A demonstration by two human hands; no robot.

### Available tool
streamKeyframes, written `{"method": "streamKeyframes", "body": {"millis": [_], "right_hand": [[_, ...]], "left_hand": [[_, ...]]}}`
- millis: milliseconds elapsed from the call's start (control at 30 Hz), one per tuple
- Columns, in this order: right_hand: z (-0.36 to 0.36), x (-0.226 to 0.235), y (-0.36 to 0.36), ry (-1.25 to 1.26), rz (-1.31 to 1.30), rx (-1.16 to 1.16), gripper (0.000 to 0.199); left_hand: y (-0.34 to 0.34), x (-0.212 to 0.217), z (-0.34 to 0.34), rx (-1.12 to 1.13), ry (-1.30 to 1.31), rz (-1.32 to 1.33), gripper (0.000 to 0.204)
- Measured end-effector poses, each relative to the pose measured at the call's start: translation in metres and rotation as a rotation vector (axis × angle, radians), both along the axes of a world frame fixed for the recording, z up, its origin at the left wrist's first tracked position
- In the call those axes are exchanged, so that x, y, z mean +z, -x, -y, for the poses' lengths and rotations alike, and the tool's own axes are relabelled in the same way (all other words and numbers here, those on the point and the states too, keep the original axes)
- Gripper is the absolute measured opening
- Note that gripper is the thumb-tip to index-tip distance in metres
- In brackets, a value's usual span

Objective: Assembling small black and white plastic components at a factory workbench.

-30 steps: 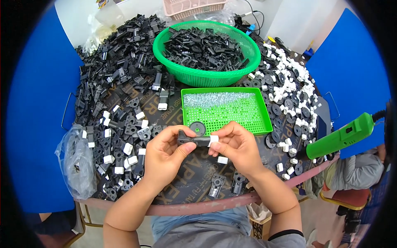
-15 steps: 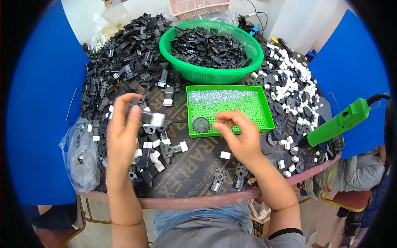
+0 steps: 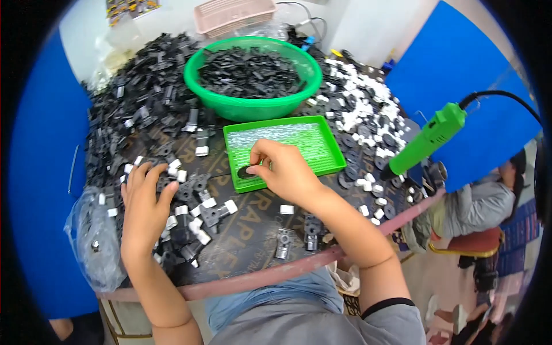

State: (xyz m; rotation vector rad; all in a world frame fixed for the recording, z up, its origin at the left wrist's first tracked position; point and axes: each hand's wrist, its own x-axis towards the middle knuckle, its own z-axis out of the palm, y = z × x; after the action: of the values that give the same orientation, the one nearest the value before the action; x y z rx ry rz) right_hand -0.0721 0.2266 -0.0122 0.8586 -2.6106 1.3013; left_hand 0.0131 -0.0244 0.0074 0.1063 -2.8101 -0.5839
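Observation:
Over the green tray (image 3: 339,164), my right hand (image 3: 284,172) has thumb and fingers closed on a round black disc (image 3: 244,172) at the tray's near left corner. Small shiny metal pieces (image 3: 247,135) lie along the far part of the tray. My left hand (image 3: 144,201) is open, fingers spread, at the left side of a heap of black plastic brackets with white caps (image 3: 210,215). Nothing shows in its grip. Two black brackets (image 3: 283,242) and a loose white cap (image 3: 287,209) lie nearer the table edge.
A green basket (image 3: 253,106) full of black parts stands behind the tray, beside a large black heap (image 3: 149,80). White caps (image 3: 359,98) and black discs are scattered at right. A green power screwdriver (image 3: 425,141) stands there with its cable. A clear plastic bag (image 3: 98,247) lies left.
My left hand has let go of a white-capped black bracket and opened over the heap. My right hand has moved onto the disc and taken hold of it. The view has shifted and tilted.

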Motion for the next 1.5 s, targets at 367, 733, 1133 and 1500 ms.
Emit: {"method": "streamKeyframes", "body": {"millis": [367, 733, 1133, 1500], "right_hand": [[-0.255, 0.016, -0.083, 0.311, -0.480, -1.261, 0.031], [-0.059, 0.042, -0.062, -0.386, -0.219, 0.013, 0.016], [-0.055, -0.002, -0.018, -0.721, 0.196, 0.287, 0.030], [-0.052, -0.036, -0.029, -0.350, -0.009, 0.218, 0.031]], "left_hand": [[-0.009, -0.005, -0.060, -0.438, -0.042, -0.121, 0.033], [-0.060, 0.045, -0.103, -1.301, -0.099, -0.377, 0.019], [-0.053, 0.090, -0.140, -1.478, -0.199, -0.717, 0.016], [-0.006, 0.102, -0.129, -0.855, 0.136, -0.071, 0.012]]}}
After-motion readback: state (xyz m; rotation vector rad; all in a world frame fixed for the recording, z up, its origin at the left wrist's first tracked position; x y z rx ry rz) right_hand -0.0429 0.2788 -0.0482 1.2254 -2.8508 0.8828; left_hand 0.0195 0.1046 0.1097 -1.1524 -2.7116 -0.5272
